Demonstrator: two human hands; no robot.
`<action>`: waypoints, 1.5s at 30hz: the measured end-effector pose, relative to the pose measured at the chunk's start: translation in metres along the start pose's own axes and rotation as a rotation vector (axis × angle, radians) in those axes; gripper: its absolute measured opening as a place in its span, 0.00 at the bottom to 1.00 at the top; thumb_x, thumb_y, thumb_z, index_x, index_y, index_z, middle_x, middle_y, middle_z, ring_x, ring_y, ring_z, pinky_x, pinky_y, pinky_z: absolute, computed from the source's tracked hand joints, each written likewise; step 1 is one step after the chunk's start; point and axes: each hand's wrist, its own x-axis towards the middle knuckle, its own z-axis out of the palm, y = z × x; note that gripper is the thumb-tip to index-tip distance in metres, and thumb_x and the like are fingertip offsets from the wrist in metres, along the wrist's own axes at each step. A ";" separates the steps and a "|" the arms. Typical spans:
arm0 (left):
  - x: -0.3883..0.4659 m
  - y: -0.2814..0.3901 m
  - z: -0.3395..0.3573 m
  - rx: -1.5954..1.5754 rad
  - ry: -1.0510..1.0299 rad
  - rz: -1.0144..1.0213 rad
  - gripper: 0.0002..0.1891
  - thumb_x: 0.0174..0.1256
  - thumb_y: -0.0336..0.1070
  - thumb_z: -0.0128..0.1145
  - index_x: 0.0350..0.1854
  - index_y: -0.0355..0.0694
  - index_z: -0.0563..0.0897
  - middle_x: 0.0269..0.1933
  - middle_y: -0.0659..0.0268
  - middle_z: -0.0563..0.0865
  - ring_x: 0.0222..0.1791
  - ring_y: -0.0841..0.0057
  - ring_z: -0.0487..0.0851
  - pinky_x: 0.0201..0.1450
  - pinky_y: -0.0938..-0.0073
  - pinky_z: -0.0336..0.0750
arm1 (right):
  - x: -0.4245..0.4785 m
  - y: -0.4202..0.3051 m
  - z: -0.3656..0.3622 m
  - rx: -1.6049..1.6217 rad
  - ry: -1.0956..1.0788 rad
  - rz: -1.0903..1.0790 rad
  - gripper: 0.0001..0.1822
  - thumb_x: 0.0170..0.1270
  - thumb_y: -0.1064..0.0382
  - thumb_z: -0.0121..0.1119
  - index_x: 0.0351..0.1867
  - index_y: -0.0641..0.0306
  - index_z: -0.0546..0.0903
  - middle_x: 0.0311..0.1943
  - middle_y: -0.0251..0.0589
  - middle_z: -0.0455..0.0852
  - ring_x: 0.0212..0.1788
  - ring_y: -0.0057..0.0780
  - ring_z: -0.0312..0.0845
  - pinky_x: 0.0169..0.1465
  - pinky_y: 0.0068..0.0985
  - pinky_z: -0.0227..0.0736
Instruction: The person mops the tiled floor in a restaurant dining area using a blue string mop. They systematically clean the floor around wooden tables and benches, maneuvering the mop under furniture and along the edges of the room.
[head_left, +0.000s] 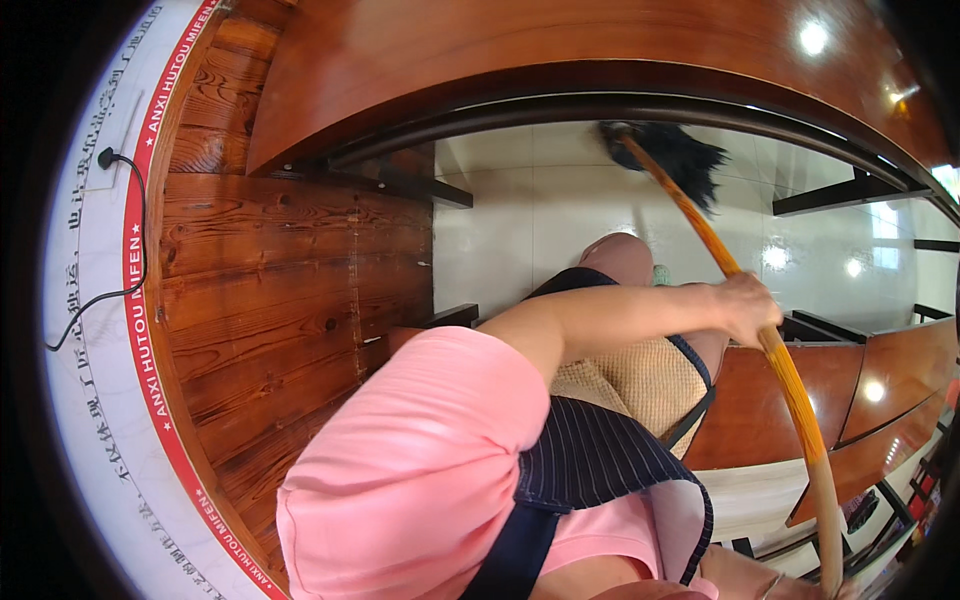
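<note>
My left hand (750, 309) grips the middle of a mop's wooden handle (697, 217), with the arm in a pink sleeve stretched across my body. Near the bottom right edge, my right hand (836, 589) is closed around the upper end of the handle, partly cut off by the picture's rim. The handle slants away to a dark mop head (667, 161), which lies on the pale tiled floor (495, 232) beneath a brown wooden table (525, 37). A dark striped apron with a beige checked panel covers my front.
Wood-plank wall panelling (255, 262) stands at the left, below a white wall surface bearing writing and a black cable (142, 217) with a plug. Dark metal table legs and a crossbar (637, 101) frame the floor. More brown tabletops (780, 405) and a pale bench (757, 495) are at the right.
</note>
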 end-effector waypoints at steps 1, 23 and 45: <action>-0.012 -0.008 -0.010 0.007 0.001 -0.038 0.13 0.42 0.47 0.63 0.17 0.44 0.79 0.17 0.59 0.80 0.24 0.58 0.82 0.35 0.58 0.74 | -0.001 0.006 -0.004 0.004 0.057 0.005 0.22 0.66 0.52 0.42 0.12 0.51 0.62 0.10 0.27 0.65 0.10 0.22 0.60 0.21 0.26 0.60; -0.051 -0.097 -0.059 0.255 0.227 -0.427 0.12 0.46 0.38 0.67 0.27 0.37 0.79 0.28 0.52 0.83 0.32 0.51 0.81 0.36 0.59 0.73 | -0.442 0.007 -0.039 0.070 0.128 2.209 0.11 0.61 0.64 0.55 0.43 0.64 0.81 0.39 0.38 0.86 0.35 0.31 0.80 0.40 0.27 0.74; -0.066 -0.096 -0.054 0.259 0.184 -0.517 0.12 0.46 0.37 0.67 0.29 0.37 0.79 0.30 0.52 0.83 0.34 0.52 0.80 0.35 0.62 0.74 | -0.202 0.249 -0.051 -0.327 0.105 1.285 0.10 0.63 0.64 0.54 0.42 0.64 0.81 0.38 0.36 0.85 0.35 0.29 0.79 0.41 0.26 0.73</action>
